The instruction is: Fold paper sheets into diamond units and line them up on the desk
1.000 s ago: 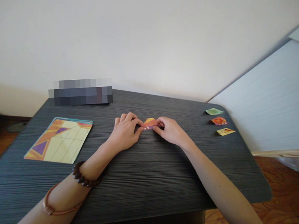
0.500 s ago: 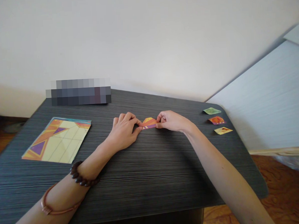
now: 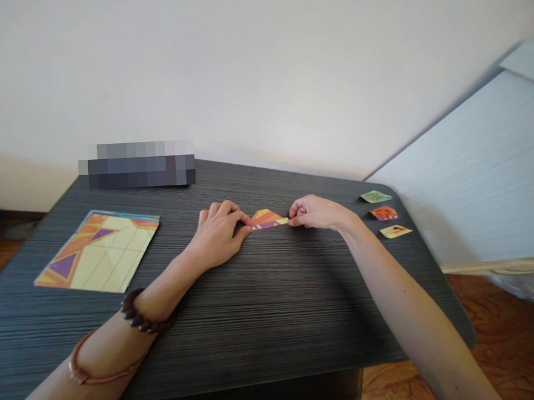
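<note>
A small folded paper [image 3: 268, 219], orange, yellow and purple, is held low over the middle of the dark table, or resting on it; I cannot tell which. It has a long straight near edge and a raised middle on the far side. My left hand [image 3: 221, 233] pinches its left end between thumb and fingers. At the pale right tip, my right hand [image 3: 315, 212] is closed in a pinch, its other fingers curled. Both ends of the paper are partly hidden by fingertips.
A stack of patterned paper sheets [image 3: 102, 251] lies to the left. On the right sit a green folded paper [image 3: 376, 196], a red-orange one [image 3: 384, 213] and a yellow one [image 3: 396, 231]. A blurred-out object [image 3: 137, 166] stands at the back left of the dark table [image 3: 255, 320].
My right hand has slid a little to the right along the folded paper, uncovering more of its right end. The left hand keeps its pinch.
</note>
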Tool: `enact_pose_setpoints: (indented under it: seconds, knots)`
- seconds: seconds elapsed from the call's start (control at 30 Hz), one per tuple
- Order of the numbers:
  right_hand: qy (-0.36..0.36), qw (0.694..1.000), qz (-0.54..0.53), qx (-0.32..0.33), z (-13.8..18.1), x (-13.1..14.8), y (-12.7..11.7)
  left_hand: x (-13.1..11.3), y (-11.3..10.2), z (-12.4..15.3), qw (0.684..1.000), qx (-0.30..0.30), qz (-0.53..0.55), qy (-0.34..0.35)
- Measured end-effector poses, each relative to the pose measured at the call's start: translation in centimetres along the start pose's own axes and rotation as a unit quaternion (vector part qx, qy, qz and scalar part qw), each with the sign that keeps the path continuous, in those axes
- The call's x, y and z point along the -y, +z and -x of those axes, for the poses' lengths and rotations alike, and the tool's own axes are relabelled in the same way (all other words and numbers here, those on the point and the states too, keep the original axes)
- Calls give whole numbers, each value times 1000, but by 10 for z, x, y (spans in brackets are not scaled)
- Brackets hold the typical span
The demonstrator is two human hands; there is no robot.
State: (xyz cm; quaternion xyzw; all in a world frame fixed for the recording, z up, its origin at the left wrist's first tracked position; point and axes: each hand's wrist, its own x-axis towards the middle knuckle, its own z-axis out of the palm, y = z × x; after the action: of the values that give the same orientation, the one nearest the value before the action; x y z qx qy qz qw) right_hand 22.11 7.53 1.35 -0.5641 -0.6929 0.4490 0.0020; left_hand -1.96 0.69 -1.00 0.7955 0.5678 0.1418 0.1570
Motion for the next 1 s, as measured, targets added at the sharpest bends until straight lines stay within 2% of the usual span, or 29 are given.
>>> enact_pose_setpoints:
  seconds: [0.13, 0.3, 0.4, 0.47, 0.57, 0.67, 0.77, 1.0]
  knots:
    - [31, 999, -28, -31, 3, -14, -10, 1, 0, -1, 1000, 0, 0, 5]
    - [-2, 998, 7, -62, 8, -22, -6, 2, 1, 0, 1000, -2, -4, 16]
    - [-38, 994, 35, -101, 12, -20, 9, 1, 2, 0, 999, -22, -5, 35]
    - [-73, 985, 35, -155, 17, -15, 23, 0, 3, 0, 998, -38, -7, 48]
    - [-122, 958, 78, -249, 26, -5, 48, -1, 4, 1, 997, -54, -15, 53]
    - [-152, 930, 115, -313, 30, 1, 67, -1, 4, 1, 996, -62, -19, 56]
    - [-165, 925, 106, -327, 29, 1, 74, 0, 5, 1, 996, -71, -11, 57]
    - [-177, 925, 77, -326, 28, -1, 71, 2, 3, -3, 994, -52, 74, 63]
